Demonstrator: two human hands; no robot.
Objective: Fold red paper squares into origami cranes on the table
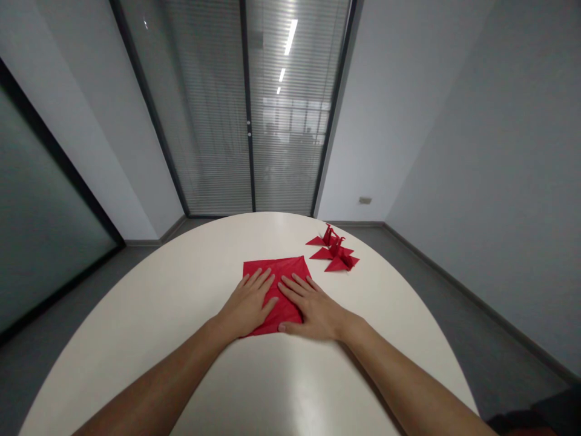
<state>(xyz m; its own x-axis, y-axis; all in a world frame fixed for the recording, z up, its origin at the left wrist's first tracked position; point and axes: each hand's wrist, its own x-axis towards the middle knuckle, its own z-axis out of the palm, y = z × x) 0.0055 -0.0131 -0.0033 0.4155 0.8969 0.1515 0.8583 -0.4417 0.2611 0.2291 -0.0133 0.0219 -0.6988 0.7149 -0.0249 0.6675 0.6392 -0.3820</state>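
A square sheet of red paper (276,270) lies flat on the white round table (181,303), near its middle. My left hand (247,306) rests palm down on the sheet's left part, fingers stretched out and spread. Beside it, my right hand (311,309) lies flat on the sheet's right part, fingers also extended, thumb along the near edge. Both hands press on the paper and hold nothing. The near half of the sheet is hidden under them.
Folded red paper cranes (334,249), two or three, stand close together on the table beyond my right hand. Behind the table are glass doors with blinds (247,109), grey walls and a grey floor (454,303).
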